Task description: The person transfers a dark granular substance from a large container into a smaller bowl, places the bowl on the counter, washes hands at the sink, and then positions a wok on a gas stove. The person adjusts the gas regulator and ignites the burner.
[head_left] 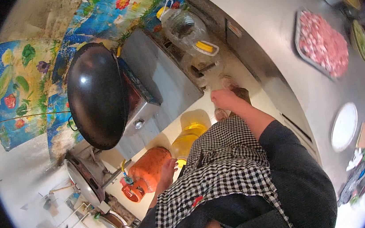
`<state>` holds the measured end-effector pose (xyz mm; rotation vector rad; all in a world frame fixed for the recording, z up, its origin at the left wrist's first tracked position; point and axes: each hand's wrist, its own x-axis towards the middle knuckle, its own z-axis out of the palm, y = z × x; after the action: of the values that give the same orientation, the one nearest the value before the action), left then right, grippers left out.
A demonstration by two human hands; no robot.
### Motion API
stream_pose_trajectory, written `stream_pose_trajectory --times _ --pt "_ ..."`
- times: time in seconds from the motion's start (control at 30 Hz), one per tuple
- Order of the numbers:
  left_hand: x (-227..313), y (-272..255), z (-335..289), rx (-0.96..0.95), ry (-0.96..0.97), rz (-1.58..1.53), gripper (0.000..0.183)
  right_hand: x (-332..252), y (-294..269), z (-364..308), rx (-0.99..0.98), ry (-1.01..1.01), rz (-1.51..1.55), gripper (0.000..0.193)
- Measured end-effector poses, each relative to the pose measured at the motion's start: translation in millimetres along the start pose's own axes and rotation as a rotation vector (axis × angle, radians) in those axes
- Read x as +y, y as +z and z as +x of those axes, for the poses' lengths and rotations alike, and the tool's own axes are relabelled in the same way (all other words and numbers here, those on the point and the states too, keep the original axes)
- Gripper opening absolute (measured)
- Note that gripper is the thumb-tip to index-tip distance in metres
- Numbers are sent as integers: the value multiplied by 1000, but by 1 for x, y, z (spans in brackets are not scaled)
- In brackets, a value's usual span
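My left hand (167, 171) hangs low beside an orange gas cylinder (150, 166), its fingers loosely apart and nothing seen in it. Whether it touches the cylinder I cannot tell. My right hand (225, 98) is held out in front of me with the fingers curled in, and nothing shows in it. Below it, parts of my shoes (221, 114) are visible on the floor. A big bottle of yellow oil (188, 140) stands between the cylinder and my checked apron (222, 154). Farther ahead sits a large clear plastic bottle (186, 26) with yellow handles.
A dark wok (96, 96) leans tilted over the steel stove (155, 68) at the left. Along the right runs a steel counter (267, 29), bearing a tray of chopped pink meat (323, 43), a white plate (344, 127) and several bowls. Another pan (82, 180) is at lower left.
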<state>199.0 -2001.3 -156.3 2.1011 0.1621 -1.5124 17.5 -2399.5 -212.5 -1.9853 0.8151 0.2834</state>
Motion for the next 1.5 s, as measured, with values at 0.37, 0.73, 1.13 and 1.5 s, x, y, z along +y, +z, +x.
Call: stream_pose_trajectory --times 0.37,0.73,1.13,1.5 --pt "132 116 -13 38 75 22 27 -25 -55 166 -98 -238 -6 19" --pt "84 111 -38 176 -168 -63 34 -116 -110 357 30 -415 -118 30" --pt "-259 155 -21 17 104 37 32 -226 -65 511 -69 -653 -480 46" --pt "64 179 -63 350 -342 -453 32 -244 -38 535 -121 -842 -813 49"
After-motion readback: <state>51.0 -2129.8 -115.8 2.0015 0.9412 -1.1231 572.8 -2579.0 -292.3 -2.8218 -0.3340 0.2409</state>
